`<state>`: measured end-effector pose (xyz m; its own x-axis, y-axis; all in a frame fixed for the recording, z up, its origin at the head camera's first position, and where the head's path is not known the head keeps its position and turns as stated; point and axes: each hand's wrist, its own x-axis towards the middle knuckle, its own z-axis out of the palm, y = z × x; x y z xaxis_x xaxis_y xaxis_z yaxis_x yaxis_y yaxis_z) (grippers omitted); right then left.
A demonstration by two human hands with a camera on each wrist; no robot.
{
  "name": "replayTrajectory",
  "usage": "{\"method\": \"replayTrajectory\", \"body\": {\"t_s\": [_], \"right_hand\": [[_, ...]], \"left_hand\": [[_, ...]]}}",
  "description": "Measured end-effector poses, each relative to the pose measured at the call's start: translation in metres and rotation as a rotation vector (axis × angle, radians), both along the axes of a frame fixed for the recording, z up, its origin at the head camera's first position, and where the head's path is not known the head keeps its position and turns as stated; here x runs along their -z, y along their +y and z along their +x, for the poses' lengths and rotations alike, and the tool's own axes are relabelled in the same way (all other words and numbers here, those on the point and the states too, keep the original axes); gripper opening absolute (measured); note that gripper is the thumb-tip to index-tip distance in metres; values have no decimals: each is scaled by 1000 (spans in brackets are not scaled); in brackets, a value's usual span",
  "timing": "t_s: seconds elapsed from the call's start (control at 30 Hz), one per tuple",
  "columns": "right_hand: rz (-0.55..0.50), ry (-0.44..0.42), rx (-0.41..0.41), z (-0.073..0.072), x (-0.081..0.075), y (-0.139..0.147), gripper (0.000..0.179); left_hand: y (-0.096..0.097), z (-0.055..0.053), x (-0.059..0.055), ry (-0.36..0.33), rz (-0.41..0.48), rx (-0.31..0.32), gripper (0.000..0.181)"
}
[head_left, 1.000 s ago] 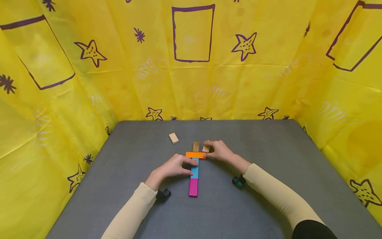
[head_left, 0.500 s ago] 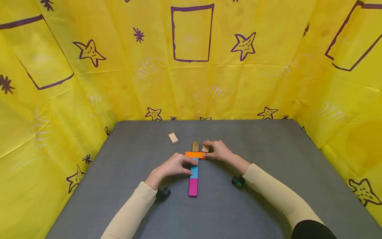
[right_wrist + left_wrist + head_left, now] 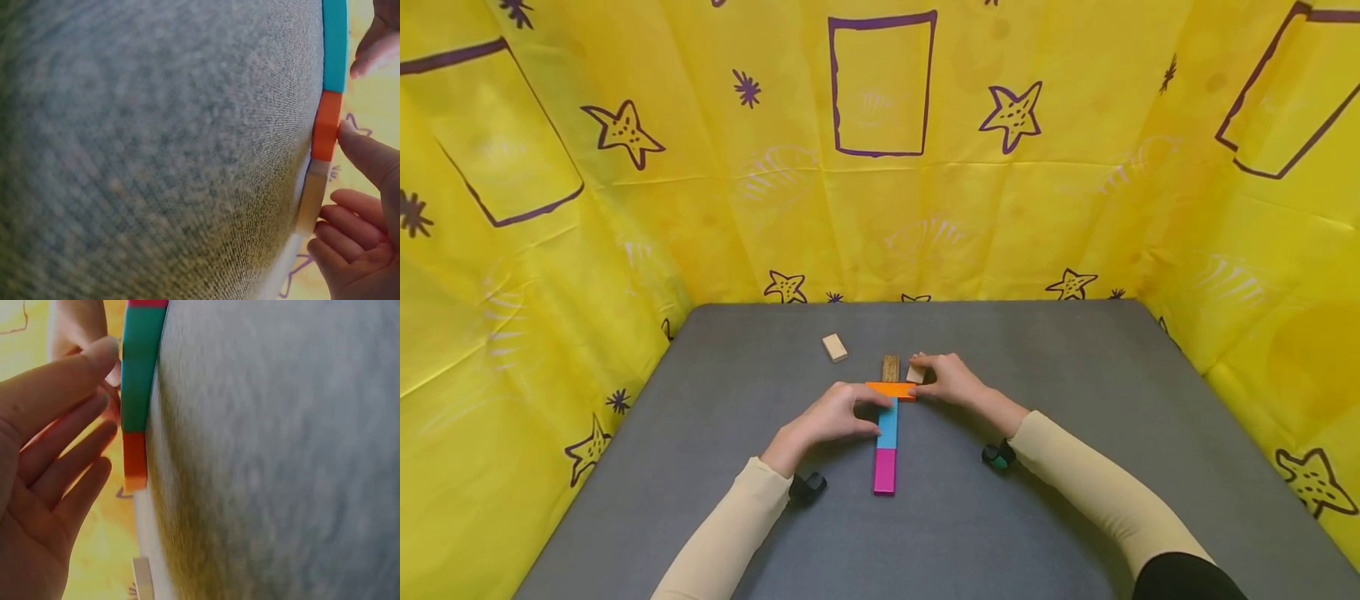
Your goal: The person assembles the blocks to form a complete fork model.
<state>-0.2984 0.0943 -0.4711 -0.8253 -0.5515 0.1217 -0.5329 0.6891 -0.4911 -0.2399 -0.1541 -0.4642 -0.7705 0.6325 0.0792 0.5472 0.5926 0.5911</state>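
**Inspector:** Your left hand (image 3: 827, 419) rests at the left end of the orange block (image 3: 891, 389), fingers loosely extended; the left wrist view shows the fingertips (image 3: 103, 353) just beside the blue block (image 3: 888, 423) rather than curled round anything. Your right hand (image 3: 951, 379) pinches the small pale block (image 3: 915, 374) between fingers and thumb, and the thumb (image 3: 365, 153) also touches the orange block's right end.

**Operator:** Where does the pale block sit relative to the rest?

**Inspector:** On the desk (image 3: 1075, 467), just beyond the orange block and beside the dark wood block (image 3: 891, 367), which lies between your two hands on the far side. The pink block (image 3: 885, 471) sits nearest you, end to end with the blue one. A second pale block (image 3: 834, 347) lies well apart, beyond your left hand.

**Operator:** How should I seat it?

**Inspector:** In my judgement, keep the left hand steadying the orange block so the crossbar does not skew. Slide the pale block flat along the desk until its edge meets the orange block squarely, then let go without dragging it. I cannot tell whether it already touches the dark wood block.
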Motion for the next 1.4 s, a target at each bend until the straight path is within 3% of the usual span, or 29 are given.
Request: {"method": "replayTrajectory", "body": {"t_s": [0.2,0.4,0.57,0.97,1.2,1.4], "right_hand": [[2,0,4,0,1,1,59],[-7,21,-17,1,0,2,60],[-24,16,-18,2,-1,1,60],[-15,-15,7,2,-1,1,61],[-10,-15,9,2,0,0,60],[-7,-10,6,1,0,1,61]], "left_hand": [[-15,-17,1,55,50,-150,52],[-34,-36,-1,78,43,-319,59],[-48,-55,0,75,51,-399,62],[-65,-90,6,51,51,-512,65],[-67,-99,9,-16,43,-540,68],[-65,-100,11,-48,33,-545,69]]}}
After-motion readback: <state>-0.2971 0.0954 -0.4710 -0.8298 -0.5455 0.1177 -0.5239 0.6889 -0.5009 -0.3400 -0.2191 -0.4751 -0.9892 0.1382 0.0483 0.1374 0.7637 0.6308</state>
